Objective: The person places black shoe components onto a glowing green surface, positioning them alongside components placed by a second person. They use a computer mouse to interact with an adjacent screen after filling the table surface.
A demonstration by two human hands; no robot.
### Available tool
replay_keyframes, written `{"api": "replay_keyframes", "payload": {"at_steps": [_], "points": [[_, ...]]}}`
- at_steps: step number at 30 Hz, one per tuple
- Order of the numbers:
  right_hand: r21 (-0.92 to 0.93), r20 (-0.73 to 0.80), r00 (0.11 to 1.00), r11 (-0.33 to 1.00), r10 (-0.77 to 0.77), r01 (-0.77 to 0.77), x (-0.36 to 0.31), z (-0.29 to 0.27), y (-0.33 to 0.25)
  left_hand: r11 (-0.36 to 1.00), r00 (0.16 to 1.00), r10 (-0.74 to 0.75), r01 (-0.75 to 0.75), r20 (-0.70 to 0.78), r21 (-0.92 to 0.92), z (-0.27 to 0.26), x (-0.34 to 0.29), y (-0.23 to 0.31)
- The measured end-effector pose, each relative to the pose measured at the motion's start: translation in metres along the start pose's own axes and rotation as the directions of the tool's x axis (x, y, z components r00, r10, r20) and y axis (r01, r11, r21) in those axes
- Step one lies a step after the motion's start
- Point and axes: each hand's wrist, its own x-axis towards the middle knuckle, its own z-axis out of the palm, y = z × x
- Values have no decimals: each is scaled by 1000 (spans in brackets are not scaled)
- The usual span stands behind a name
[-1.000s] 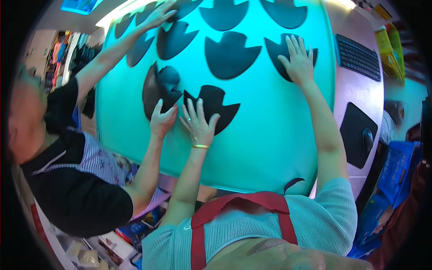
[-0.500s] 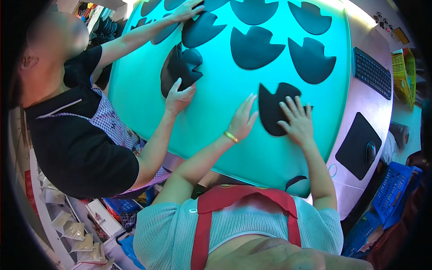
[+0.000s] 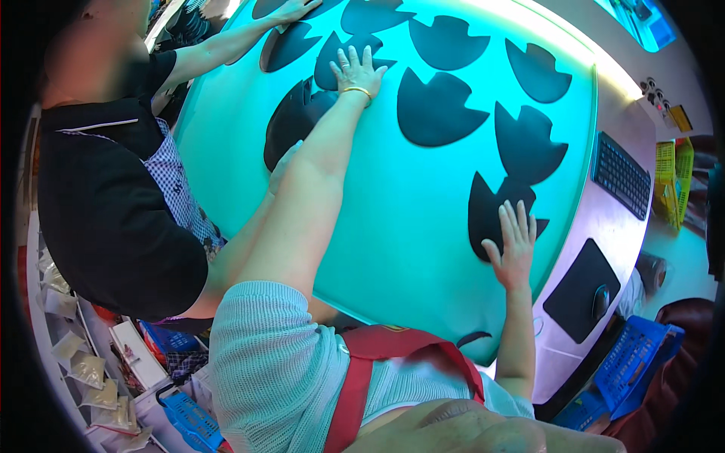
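My left hand (image 3: 358, 73) reaches far across the teal table, its fingers spread flat over a black, leather-like cut piece (image 3: 329, 54) with a notched edge. Nearer and to the right, my right hand (image 3: 516, 245) lies with fingers stretched on another such piece (image 3: 485, 215), close to the table's right edge. That piece touches or overlaps the one above it (image 3: 525, 143). Neither hand grips anything. A stack of black pieces (image 3: 287, 124) lies left of my left forearm, partly hidden by it.
More black pieces (image 3: 438, 107) lie spread over the lit teal table (image 3: 400, 226). At the left a co-worker in a black shirt (image 3: 121, 211) reaches across, one hand (image 3: 297, 9) at the far side. A keyboard (image 3: 621, 174) and mouse pad (image 3: 581, 291) flank the right edge.
My left hand has moved far forward and left onto a black piece. My right hand and its piece appear slightly lower right, as the view has shifted. The co-worker's near hand is now mostly hidden.
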Motion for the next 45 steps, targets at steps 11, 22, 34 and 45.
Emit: {"api": "replay_keyframes", "payload": {"at_steps": [11,22,34,45], "points": [[328,12,953,902,-303,282,91,44,-83,968,948,8,73,318,-240,-50,77,-87],[458,16,960,855,-280,242,97,48,-131,903,706,-402,411,583,125,-74,-28,-244],[524,41,997,851,-68,37,50,34,-141,972,944,72,-138,323,188,-223,-81,-136],[949,263,915,-255,307,-188,43,36,-139,590,819,483,-42,310,-807,-264,-212,-34]]}}
